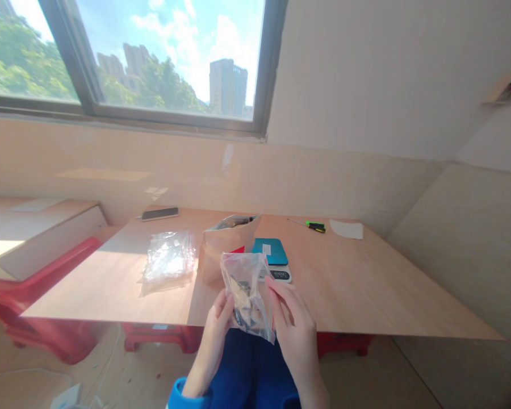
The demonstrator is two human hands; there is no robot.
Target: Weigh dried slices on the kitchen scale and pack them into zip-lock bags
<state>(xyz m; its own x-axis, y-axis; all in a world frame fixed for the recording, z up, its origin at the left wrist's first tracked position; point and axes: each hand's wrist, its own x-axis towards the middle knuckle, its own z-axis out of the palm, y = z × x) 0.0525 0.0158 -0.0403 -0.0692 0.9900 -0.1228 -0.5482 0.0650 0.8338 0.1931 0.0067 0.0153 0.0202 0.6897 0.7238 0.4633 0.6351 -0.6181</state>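
Observation:
Between my two hands, just over the table's front edge, is a clear plastic zip bag (252, 301) with dark and tan pieces inside; their kind is hard to make out. My left hand (218, 318) pinches its left side. On the right side, the fingers of my right hand (292, 312) grip the bag's edge. Behind it stands an open kraft paper pouch (225, 241), its contents mostly hidden. A small digital scale with a teal plate (271, 250) sits beside the pouch, partly covered by the bag.
A stack of clear plastic bags (169, 258) lies left on the wooden table (366, 289). Farther back are a phone (159, 213), green-and-black screwdrivers (315, 226) and a white paper piece (346, 229). Red stools (162, 336) stand underneath, and a wall with a window rises behind.

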